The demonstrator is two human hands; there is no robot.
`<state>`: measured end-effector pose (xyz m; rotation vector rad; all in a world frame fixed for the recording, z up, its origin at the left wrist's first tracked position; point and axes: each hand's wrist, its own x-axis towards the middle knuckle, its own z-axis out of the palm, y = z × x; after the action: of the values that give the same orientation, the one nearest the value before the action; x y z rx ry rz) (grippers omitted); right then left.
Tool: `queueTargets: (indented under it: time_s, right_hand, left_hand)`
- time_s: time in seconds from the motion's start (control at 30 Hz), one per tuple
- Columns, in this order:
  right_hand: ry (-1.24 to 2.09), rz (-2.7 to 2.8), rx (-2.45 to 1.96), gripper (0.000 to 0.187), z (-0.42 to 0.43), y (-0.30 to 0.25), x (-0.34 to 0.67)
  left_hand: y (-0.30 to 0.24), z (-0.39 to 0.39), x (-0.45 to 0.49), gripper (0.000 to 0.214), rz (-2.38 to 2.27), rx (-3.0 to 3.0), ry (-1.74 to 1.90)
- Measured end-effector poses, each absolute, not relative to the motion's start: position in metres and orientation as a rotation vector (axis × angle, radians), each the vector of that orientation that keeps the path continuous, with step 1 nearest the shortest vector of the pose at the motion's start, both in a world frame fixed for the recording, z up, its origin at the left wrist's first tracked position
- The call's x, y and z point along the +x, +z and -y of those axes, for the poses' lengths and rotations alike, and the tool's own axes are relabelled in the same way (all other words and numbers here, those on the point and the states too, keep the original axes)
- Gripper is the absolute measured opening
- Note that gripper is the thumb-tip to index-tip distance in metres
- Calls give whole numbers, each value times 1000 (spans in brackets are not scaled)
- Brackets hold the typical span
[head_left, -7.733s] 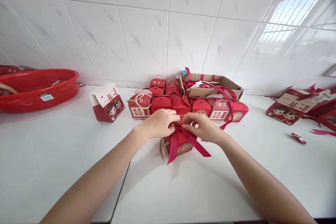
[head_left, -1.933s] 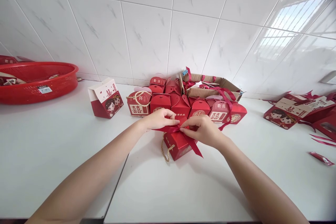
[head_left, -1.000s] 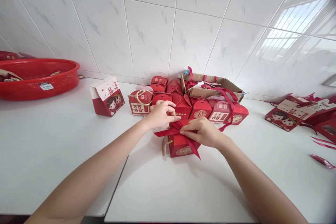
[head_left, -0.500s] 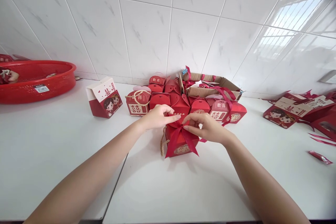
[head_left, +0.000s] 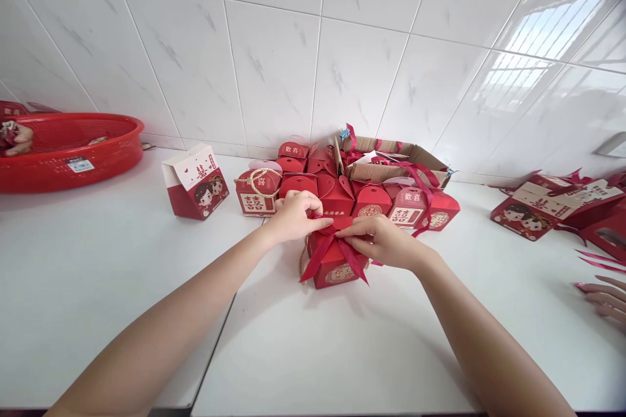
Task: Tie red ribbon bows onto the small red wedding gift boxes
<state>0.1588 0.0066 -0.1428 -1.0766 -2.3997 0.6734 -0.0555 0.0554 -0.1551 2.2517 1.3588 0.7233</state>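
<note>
Both hands meet over a small red gift box that stands on the white counter, a little in from its near edge. The left hand and the right hand each pinch the dark red ribbon at the box top, fingers closed on it; its tails hang down the front. A gold emblem marks the box front, too small to read.

Behind, toward the wall, a cluster of red boxes shows double-happiness characters. A red basket with a white sticker, unreadable, sits at the far left edge.
</note>
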Motion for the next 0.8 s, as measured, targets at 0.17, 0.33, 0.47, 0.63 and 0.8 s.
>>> queueTargets:
  time_s: [0.17, 0.33, 0.47, 0.63, 0.8]
  right_hand:
    - [866, 2356, -1192, 35, -10, -147, 162]
    - [983, 2284, -1267, 36, -14, -150, 165]
    - [1010, 2272, -1277, 37, -16, -151, 165]
    - [994, 2274, -1163, 36, -19, -149, 171]
    - [1077, 2076, -1082, 36, -21, -143, 178]
  left_hand:
    - [-152, -53, -56, 42, -1351, 2278, 683]
    - [-145, -50, -54, 41, -1385, 2294, 665]
    - [-146, -50, -53, 41, -1371, 2304, 661]
    - [-154, -52, -53, 33, -1339, 2175, 677]
    - [-156, -53, -56, 30, -1218, 1854, 660]
